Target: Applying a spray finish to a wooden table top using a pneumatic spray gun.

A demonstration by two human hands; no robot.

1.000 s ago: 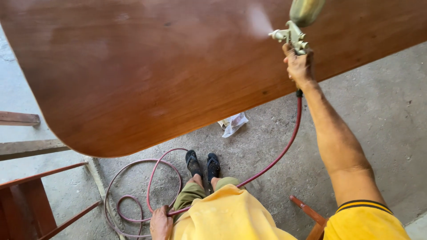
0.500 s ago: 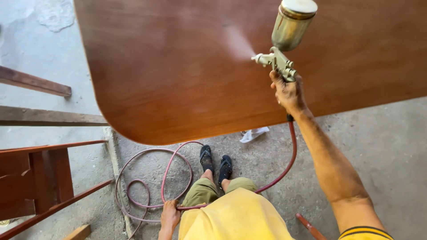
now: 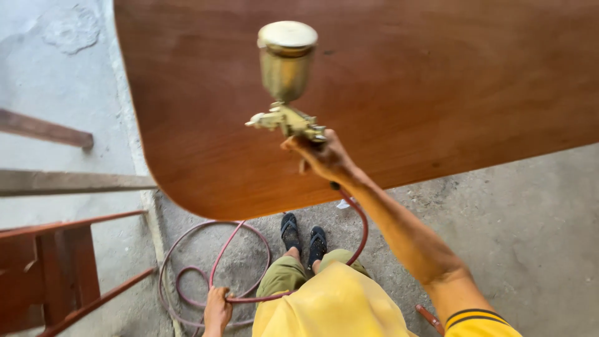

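— Concrete floor [image 3: 530, 218] all round, grey and dusty. Where's the spray gun [image 3: 286, 81]?

— Over the big reddish-brown wooden tabletop [image 3: 405, 93], near its rounded corner. Right hand [image 3: 324, 156] is wrapped tight around the grip; cup upright, nozzle pointing left along the tabletop.

— And the other hand?

— Left hand [image 3: 217, 309] is low, below the tabletop's edge, fingers curled round the red air hose [image 3: 249, 249]. Right hand is much nearer the wood.
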